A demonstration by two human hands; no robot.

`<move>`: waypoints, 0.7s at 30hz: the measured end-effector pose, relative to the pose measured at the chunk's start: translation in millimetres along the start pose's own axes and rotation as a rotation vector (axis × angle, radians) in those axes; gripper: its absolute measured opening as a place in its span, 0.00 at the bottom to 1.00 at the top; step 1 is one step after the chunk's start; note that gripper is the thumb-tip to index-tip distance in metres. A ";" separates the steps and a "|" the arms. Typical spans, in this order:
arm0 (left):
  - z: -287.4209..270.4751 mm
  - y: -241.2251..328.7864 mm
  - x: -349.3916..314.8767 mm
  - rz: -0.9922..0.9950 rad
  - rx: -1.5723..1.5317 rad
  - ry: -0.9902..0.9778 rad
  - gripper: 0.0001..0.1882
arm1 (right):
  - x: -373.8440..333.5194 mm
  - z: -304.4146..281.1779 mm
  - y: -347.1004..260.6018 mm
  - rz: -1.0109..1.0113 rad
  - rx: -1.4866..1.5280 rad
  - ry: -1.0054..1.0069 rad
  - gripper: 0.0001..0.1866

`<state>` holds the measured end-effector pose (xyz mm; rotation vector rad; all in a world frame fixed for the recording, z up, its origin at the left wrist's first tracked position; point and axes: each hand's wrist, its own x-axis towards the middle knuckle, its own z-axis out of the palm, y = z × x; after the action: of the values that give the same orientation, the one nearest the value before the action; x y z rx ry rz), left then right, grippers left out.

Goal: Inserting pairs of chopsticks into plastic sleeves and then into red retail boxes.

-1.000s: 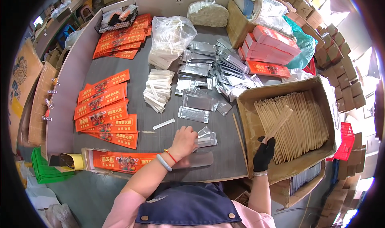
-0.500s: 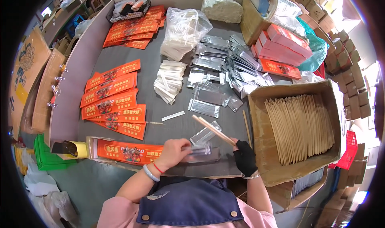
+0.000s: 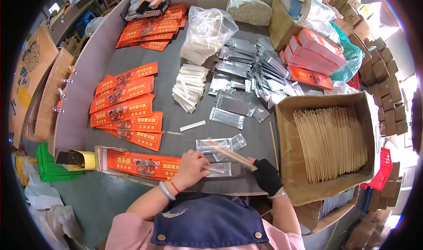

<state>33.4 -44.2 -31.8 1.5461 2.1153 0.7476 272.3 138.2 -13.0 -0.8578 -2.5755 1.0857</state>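
Head view: a bare left hand (image 3: 190,168) and a black-gloved right hand (image 3: 267,176) are close together at the near edge of a dark grey tabletop (image 3: 238,187).
Left fingers: thumb and fingertips drawn narrow, pinching the left end of a flat, clear plastic packet (image 3: 220,169).
Right fingers: closed around the near ends of slim, pale wooden sticks (image 3: 234,156); blur hides their number.
Sticks' place: slanting up and leftward from the glove, above two loose silvery-clear packets (image 3: 212,145).
Stick handling: probably light, stiff and smooth; best held near one end, leaving the far end free.
Packet handling: likely thin, limp and slippery; pinch one short end.
Beside the glove: a brown cardboard box (image 3: 289,173) bearing rows of matching sticks (image 3: 332,144).
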 end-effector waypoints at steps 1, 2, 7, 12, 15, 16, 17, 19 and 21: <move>-2.2 -4.0 -6.8 -0.034 -0.061 0.010 0.21 | 1.5 2.6 -0.7 -0.017 -0.053 -0.080 0.16; -10.7 -2.1 -13.0 -0.038 -0.067 0.004 0.21 | -3.1 1.7 -1.7 -0.010 -0.052 -0.086 0.16; -18.3 -12.7 -34.7 -0.004 0.097 0.070 0.35 | -1.6 14.4 -5.3 -0.085 -0.335 -0.285 0.12; -15.8 11.4 -19.5 0.088 0.196 0.037 0.40 | 23.0 54.0 -13.9 -0.354 -0.041 -0.113 0.12; -6.8 -1.0 -21.4 0.088 0.189 0.039 0.41 | 8.1 32.2 2.5 0.018 -0.217 0.026 0.14; -3.7 2.2 -19.8 0.106 0.177 0.048 0.41 | 4.5 48.7 0.8 0.024 -0.220 0.027 0.14; -0.6 3.0 -13.3 0.120 0.176 0.044 0.41 | 7.5 82.5 -0.4 0.100 0.036 0.031 0.18; 4.1 -0.6 -6.0 0.161 0.119 0.029 0.40 | 17.1 113.5 -38.5 -0.003 0.330 -0.023 0.27; -3.4 -1.4 -2.6 0.176 0.072 0.012 0.39 | 24.5 110.9 -56.8 -0.103 0.517 -0.108 0.34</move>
<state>31.1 -47.6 -30.0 1.7883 2.0537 0.7478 183.0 56.4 -51.3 -0.5430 -2.2119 1.6919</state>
